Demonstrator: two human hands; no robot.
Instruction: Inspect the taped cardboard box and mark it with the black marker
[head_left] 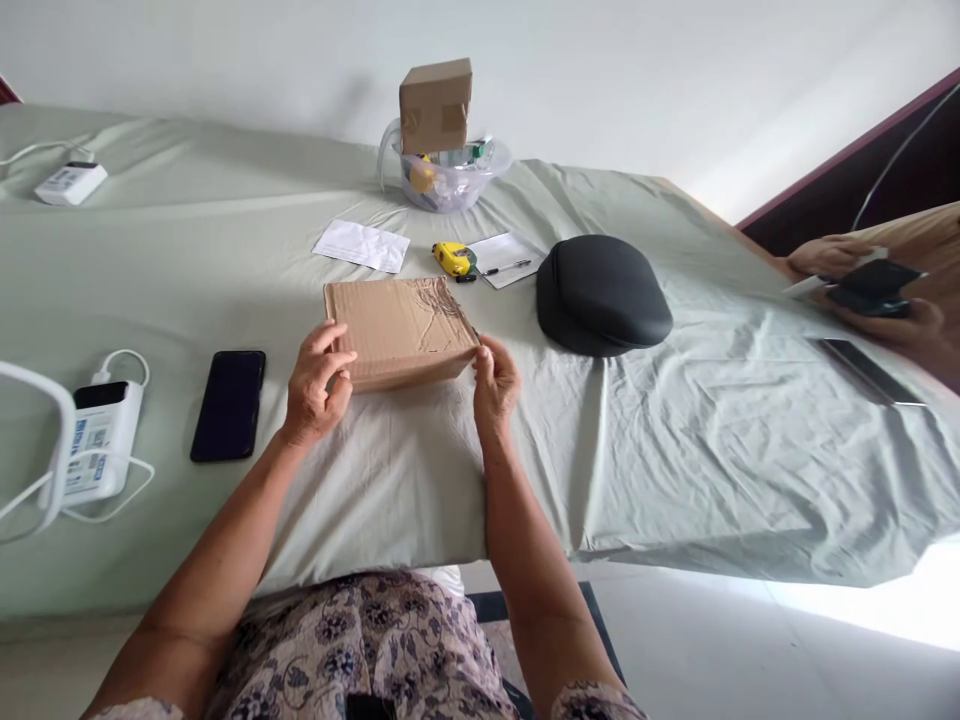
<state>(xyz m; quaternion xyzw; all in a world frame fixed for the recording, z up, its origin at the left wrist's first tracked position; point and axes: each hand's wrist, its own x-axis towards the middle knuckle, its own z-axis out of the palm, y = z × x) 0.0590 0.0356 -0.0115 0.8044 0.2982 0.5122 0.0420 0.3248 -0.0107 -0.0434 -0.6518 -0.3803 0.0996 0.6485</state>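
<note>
On green cloth [697, 450], between phone [228, 406] and case [604, 293], half-curled left hand [318, 385] and right hand [496, 388] hold a carton [390, 325].

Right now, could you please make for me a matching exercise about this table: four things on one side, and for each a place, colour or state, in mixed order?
Things:
1. near box
2. tape measure
3. case
4. tub

Place, colour or state:
A. mostly yellow
B. with the far box above it
C. between the left hand and the right hand
D. black

Right pairs: 1-C; 2-A; 3-D; 4-B
</note>
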